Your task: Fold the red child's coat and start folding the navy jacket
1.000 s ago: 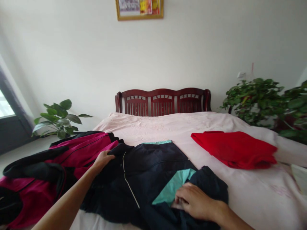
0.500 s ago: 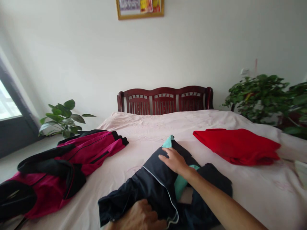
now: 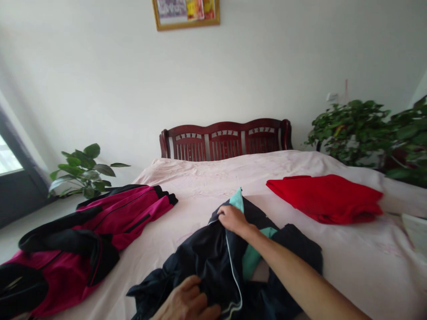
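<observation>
A dark navy jacket (image 3: 203,249) with thin white piping and a teal lining (image 3: 255,255) lies rumpled on the bed in front of me. With its fingers closed, my right hand (image 3: 231,218) pinches a fold of the navy cloth near the jacket's far end, just below a teal corner. At the bottom of the view, my left hand (image 3: 187,302) has its fingers curled into the nearer part of the same jacket; its fingertips are hidden. Between the two hands the cloth is bunched and slightly raised.
On the bed (image 3: 200,182) a magenta and black jacket (image 3: 133,204) is spread to the left. A folded red garment (image 3: 323,198) lies to the right. Behind stands a dark wooden headboard (image 3: 225,142), with leafy plants (image 3: 83,169) at both sides.
My right hand was lying on the cloth with fingers outstretched; now it has closed on a fold and shifted slightly left. The white-piped edge is lifted and the cloth more gathered.
</observation>
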`<state>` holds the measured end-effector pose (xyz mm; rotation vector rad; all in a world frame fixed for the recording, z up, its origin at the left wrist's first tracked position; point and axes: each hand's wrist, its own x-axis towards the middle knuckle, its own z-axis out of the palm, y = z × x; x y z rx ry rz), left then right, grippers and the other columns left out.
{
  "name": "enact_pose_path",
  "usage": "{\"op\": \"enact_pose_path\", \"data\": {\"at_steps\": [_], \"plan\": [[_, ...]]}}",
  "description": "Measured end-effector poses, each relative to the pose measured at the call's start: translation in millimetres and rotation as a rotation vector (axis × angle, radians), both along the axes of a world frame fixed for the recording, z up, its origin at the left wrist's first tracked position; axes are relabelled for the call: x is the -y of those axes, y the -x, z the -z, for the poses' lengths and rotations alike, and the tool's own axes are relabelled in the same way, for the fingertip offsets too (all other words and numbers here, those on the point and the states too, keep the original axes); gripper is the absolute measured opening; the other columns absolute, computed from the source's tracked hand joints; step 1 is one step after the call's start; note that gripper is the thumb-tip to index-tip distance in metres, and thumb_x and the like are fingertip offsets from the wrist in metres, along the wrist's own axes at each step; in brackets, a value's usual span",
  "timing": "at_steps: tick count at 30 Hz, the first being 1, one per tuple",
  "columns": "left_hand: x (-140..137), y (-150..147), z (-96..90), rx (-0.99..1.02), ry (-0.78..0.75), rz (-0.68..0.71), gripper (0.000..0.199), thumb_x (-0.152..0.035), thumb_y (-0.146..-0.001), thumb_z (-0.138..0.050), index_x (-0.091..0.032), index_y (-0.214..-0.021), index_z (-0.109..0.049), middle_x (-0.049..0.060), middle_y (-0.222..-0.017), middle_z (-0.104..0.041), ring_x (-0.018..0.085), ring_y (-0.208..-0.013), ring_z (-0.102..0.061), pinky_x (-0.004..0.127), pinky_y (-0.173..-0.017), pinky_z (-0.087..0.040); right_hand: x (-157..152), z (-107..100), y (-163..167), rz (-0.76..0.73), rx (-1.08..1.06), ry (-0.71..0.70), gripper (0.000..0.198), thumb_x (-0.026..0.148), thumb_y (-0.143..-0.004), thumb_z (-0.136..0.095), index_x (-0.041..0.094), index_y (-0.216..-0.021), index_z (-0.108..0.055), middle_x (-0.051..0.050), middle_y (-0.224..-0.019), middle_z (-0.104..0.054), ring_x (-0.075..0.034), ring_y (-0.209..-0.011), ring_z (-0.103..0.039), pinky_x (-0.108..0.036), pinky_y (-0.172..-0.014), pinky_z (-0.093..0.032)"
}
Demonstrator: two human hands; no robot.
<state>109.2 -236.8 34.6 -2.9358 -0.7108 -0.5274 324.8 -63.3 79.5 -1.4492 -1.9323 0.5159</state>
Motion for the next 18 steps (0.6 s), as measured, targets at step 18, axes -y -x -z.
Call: {"op": "enact_pose_path", "data": {"at_steps": [18], "plan": [[-51.8, 69.7, -80.1, 0.338, 0.322, -0.65, 0.019, -0.016, -0.083, -0.052, -0.027, -0.094, -0.064, -0.002, -0.095, -0.067, 0.016, -0.086, -0.064, 0.023, -0.076, -0.045, 102.8, 5.3, -140.6, 0.724, -1.346, -0.585, 0.043, 0.029, -0.07, -0.065, 0.023, -0.113, -0.064, -0.004, -0.115, -0.067, -0.029, -0.108, -0.064, -0.057, -0.093, -0.055]]}}
